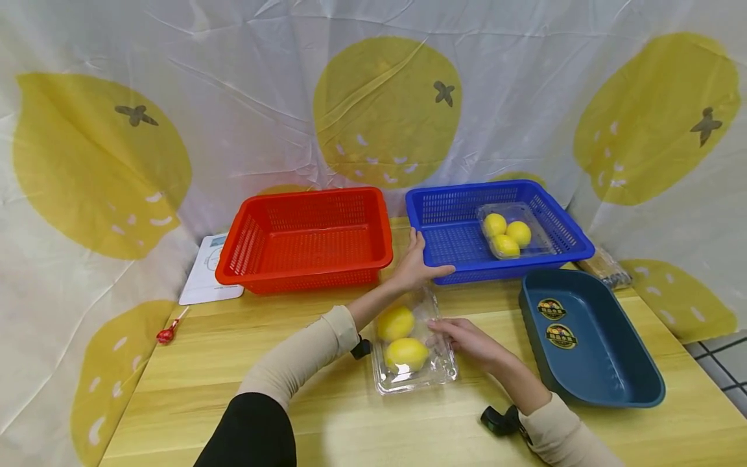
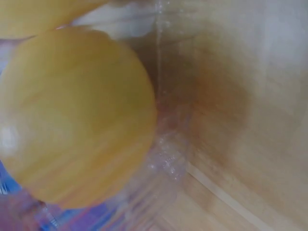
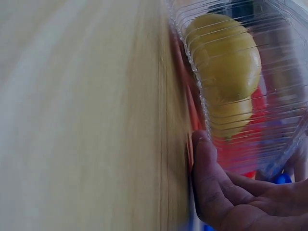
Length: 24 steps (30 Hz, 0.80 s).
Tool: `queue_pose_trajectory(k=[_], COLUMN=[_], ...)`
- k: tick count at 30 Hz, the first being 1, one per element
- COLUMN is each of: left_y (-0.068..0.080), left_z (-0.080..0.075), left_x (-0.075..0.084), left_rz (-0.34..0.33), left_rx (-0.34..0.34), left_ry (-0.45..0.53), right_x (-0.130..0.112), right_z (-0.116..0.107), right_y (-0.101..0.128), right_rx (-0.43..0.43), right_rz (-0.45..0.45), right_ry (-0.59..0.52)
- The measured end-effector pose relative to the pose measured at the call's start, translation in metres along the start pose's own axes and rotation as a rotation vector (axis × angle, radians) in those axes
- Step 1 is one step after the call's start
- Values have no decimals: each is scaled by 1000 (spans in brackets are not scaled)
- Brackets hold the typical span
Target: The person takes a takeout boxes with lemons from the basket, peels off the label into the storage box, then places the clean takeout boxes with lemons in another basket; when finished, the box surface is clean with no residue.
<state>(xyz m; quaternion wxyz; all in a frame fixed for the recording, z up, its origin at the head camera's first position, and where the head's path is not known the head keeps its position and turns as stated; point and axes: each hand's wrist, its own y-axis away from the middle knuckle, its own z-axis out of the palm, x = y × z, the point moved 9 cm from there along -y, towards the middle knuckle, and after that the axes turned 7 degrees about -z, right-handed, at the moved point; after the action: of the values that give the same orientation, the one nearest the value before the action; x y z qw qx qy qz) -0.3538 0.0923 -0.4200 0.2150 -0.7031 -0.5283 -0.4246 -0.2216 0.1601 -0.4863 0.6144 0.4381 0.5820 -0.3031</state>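
Note:
On the table, in the head view, a clear plastic box point(image 1: 440, 373) holds yellow lemons; the nearer lemon point(image 1: 406, 354) and one behind it show through. My right hand point(image 1: 469, 342) grips the box's right side, its fingertips at the edge in the right wrist view. Across the far part of the box reaches my left forearm. Beyond it, my left hand point(image 1: 415, 264) has its fingers extended and thumb spread, beside the near left corner of the blue basket point(image 1: 461, 275); whether it touches the basket I cannot tell. The left wrist view shows a blurred lemon point(image 2: 77, 115) close up.
Another clear box point(image 1: 539, 243) with three lemons sits in the blue basket. A red basket point(image 1: 315, 282) stands left of it. A dark teal tub point(image 1: 607, 363) is at the right. A white card point(image 1: 204, 275) and a red lollipop point(image 1: 166, 335) lie at the left.

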Motion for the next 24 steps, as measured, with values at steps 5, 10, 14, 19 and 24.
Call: queue_pose_trajectory(k=[5,10,14,19,24], left_y=[0,1,1,0,0], left_z=[1,0,1,1,1], left_x=[-1,0,0,-2,-1], left_rz=[-5,1,3,6,2], left_rx=[-4,-6,-17,-18,-8], left_ry=[1,3,6,24,29], right_x=[-2,-7,-12,-17,-26], right_z=[-1,-6,-11,-17,-21], right_y=[7,20,33,50,69], right_rx=[26,55,80,100,96], right_rz=[4,9,22,64,99], right_ry=[25,61,90,132,176])
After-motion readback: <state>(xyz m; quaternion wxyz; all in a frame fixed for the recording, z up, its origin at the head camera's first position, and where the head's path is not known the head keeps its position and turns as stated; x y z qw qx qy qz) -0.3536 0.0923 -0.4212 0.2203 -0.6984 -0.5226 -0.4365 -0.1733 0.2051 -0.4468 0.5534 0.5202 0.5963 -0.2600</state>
